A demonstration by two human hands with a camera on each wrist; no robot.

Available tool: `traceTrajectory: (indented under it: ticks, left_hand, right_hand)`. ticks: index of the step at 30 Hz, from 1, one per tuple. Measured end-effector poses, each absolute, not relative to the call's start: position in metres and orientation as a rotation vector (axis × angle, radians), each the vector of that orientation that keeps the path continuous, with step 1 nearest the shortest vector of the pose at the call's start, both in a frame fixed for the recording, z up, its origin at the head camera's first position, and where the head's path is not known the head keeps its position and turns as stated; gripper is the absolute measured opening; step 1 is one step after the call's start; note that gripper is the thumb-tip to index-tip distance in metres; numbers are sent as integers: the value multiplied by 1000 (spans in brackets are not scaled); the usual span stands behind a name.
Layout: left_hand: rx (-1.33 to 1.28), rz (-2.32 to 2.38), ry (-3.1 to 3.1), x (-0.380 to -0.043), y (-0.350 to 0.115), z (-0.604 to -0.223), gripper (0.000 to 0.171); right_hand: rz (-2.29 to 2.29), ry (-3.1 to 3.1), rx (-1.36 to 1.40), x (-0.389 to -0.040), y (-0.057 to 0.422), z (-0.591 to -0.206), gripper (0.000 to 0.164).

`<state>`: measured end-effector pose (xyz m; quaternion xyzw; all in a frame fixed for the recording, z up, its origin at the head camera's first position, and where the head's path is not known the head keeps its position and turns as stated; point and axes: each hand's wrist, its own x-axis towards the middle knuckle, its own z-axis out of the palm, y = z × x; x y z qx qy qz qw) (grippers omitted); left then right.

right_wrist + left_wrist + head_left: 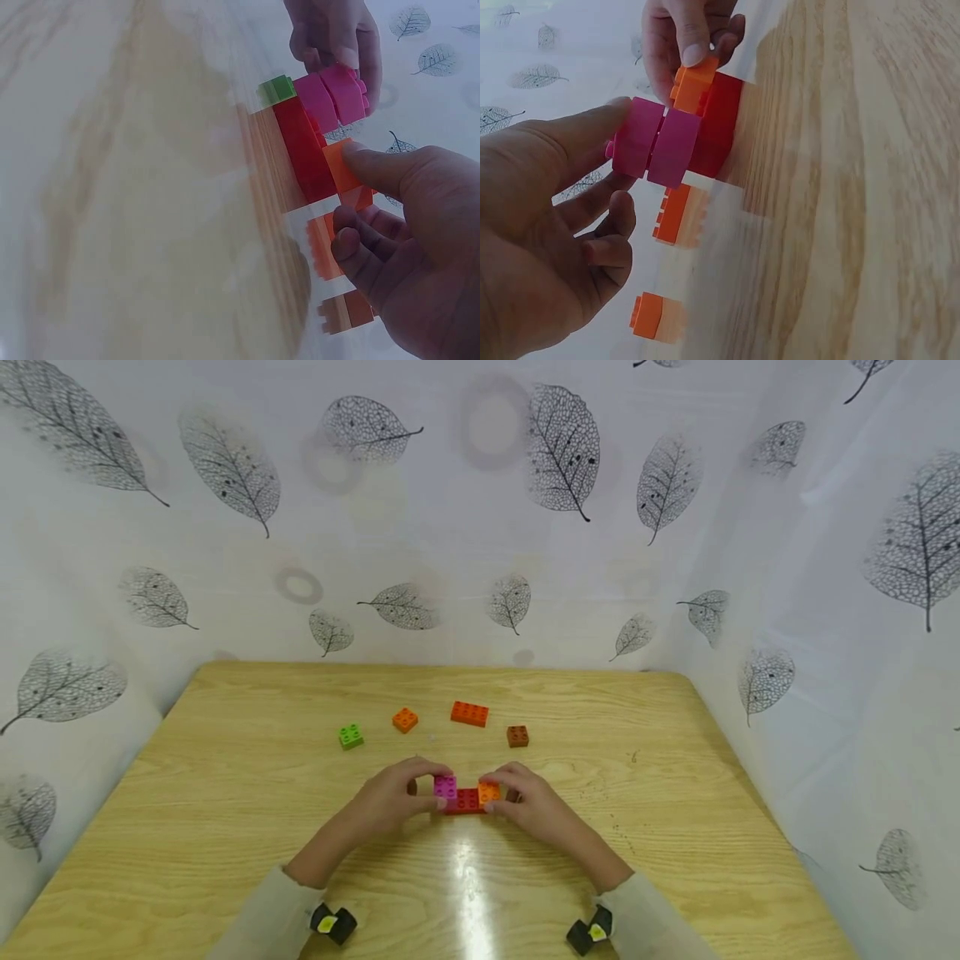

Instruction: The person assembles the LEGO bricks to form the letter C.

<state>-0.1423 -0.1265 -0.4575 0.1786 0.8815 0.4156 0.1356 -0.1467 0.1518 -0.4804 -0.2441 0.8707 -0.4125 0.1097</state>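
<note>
In the head view a long red building brick [467,802] lies on the wooden table between both hands. My left hand [386,795] pinches the upper of two stacked pink bricks [446,787] at the red brick's left end, thumb in front and fingers behind. The left wrist view shows a thin seam between the upper pink brick [638,138] and the lower one. At the other end, my right hand [538,803] pinches an orange brick [489,792] on top of the red one. In the right wrist view the thumb presses against this orange brick [343,166].
Behind the hands lie a green brick [351,736], a small orange brick [405,720], a long red-orange brick [469,713] and a brown brick [517,736]. A pale leaf-printed cloth [450,543] hangs along the table's back and sides.
</note>
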Motion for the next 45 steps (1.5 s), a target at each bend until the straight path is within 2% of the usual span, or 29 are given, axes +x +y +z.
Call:
traceTrajectory:
  ticks: [4,27,45]
  left_hand:
    - [540,1272,2515,-146,-134,-458,46]
    - [226,1345,2717,-183,-225,-463,50]
    - [200,1276,2704,-206,-246,-474,57]
  right_hand:
    - [-1215,2558,-721,-147,152,-482,40]
    - [-1219,2568,-733,-148,153,-484,42]
    - [-1219,2555,-717,-147,153,-482,42]
